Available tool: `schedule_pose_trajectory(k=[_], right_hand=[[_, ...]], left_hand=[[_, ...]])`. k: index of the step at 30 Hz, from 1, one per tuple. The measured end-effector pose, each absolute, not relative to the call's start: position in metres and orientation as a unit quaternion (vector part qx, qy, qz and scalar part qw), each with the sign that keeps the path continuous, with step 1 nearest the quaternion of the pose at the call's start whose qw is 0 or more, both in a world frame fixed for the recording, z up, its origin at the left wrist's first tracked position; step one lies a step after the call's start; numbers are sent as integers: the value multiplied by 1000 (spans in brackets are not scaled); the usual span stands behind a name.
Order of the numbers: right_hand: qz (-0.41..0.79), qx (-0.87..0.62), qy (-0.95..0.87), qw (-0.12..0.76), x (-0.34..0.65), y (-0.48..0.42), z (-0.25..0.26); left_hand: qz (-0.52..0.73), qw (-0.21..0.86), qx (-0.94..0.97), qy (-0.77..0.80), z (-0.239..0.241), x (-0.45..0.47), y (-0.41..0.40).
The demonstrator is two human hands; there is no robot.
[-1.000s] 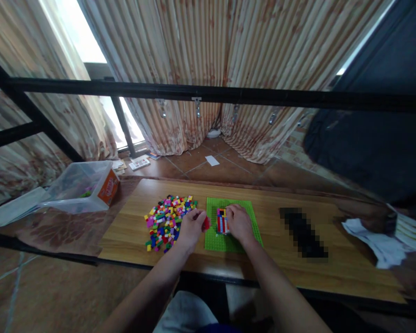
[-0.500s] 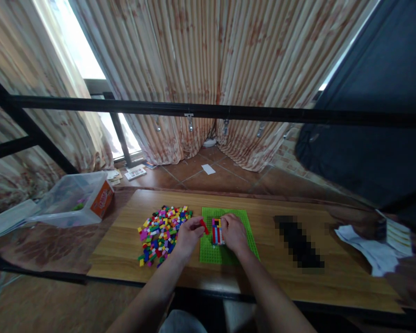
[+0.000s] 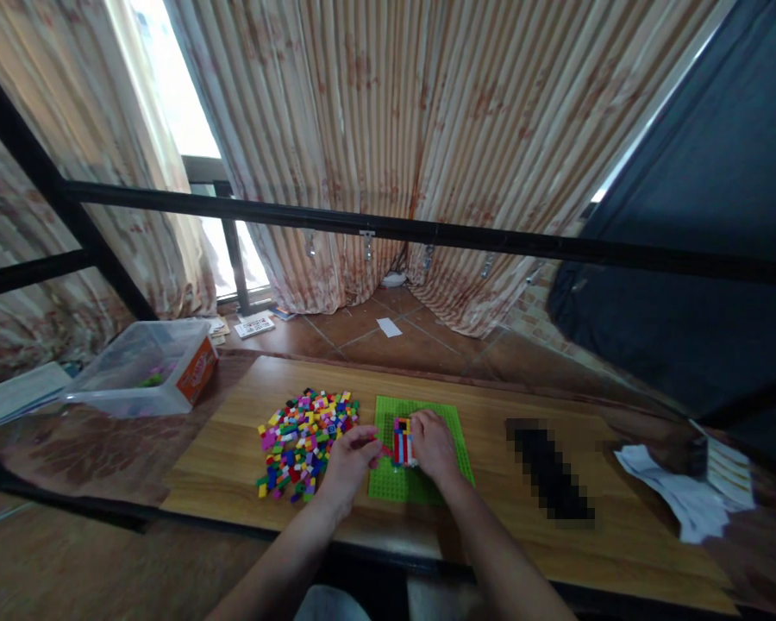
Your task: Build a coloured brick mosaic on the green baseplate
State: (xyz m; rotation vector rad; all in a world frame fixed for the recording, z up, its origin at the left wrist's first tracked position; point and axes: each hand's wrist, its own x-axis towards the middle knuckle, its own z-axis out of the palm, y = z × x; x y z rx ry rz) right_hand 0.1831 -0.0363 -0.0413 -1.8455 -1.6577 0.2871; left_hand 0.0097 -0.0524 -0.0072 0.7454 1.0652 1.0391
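Note:
A green baseplate point(image 3: 449, 423) lies on the wooden table point(image 3: 504, 405) in front of me. On it stands a small block of red, blue, white and yellow bricks point(image 3: 400, 438). My right hand point(image 3: 432, 444) rests on the right side of that block, fingers curled against it. My left hand point(image 3: 349, 459) is at the plate's left edge, fingers pinched on a small red brick point(image 3: 381, 448) next to the block. A heap of loose coloured bricks point(image 3: 303, 438) lies just left of my left hand.
A clear plastic tub point(image 3: 143, 366) with an orange label sits at the far left. A blurred-out dark object point(image 3: 548, 473) lies right of the plate. White paper or cloth point(image 3: 679, 492) lies at the table's right end. A black metal rail point(image 3: 427, 231) crosses above.
My left hand has carried the red brick down and right toward the brick block on the plate. My right hand has stayed on the block. The camera has shifted a little.

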Motion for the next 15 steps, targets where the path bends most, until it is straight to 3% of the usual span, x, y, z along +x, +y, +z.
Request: schedule_pose_trajectory(k=[7, 15], right_hand=[[145, -686, -627, 339, 201, -40, -28], [194, -625, -658, 372, 242, -62, -4]], left_hand=[[462, 675, 334, 467, -8, 15, -53], [460, 581, 474, 474, -9, 35, -26]])
